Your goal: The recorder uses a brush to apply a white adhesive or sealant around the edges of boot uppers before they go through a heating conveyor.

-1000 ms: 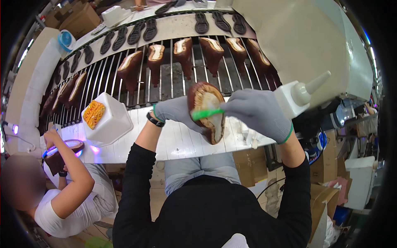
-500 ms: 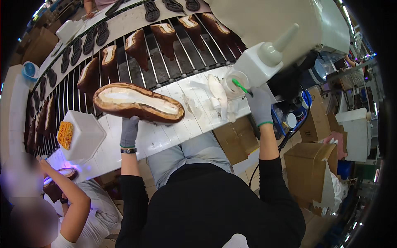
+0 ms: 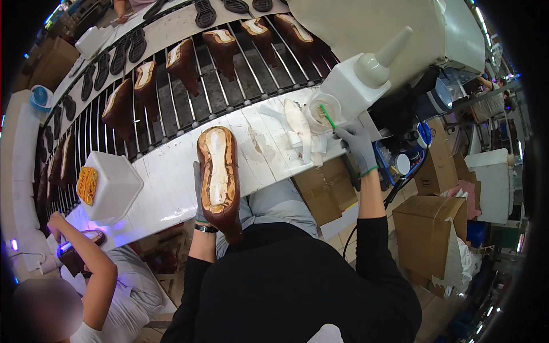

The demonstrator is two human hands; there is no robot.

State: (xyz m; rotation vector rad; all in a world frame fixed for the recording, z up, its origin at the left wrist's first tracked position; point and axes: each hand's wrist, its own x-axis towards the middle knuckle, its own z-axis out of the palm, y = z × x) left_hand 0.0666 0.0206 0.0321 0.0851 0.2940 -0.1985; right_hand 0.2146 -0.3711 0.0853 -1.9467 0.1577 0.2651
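My left hand [image 3: 197, 182], in a grey glove, grips a brown shoe upper [image 3: 219, 171] from its left side. The upper's sole side faces up, with a pale middle and a tan rim around it; most of the gripping fingers are hidden behind it. On the right, my gloved right hand [image 3: 359, 146] pinches the end of a thin green brush [image 3: 327, 117]. The brush's other end is inside a translucent plastic cup [image 3: 315, 121] on the white bench. Beside the cup lies a whitish, crusted piece [image 3: 297, 123].
A white squeeze bottle [image 3: 353, 86] stands behind the cup. Several brown uppers [image 3: 182, 64] rest on a roller rack [image 3: 200, 100], with black soles [image 3: 137, 46] beyond. At left are a white block-shaped container [image 3: 117, 191] and a co-worker's arm [image 3: 94, 251]. Cardboard boxes [image 3: 429, 237] stand at right.
My left hand has brought the shoe upper nearer to me and turned it from crosswise to lengthwise. My right hand has shifted slightly left, and the green brush stands steeper in the cup.
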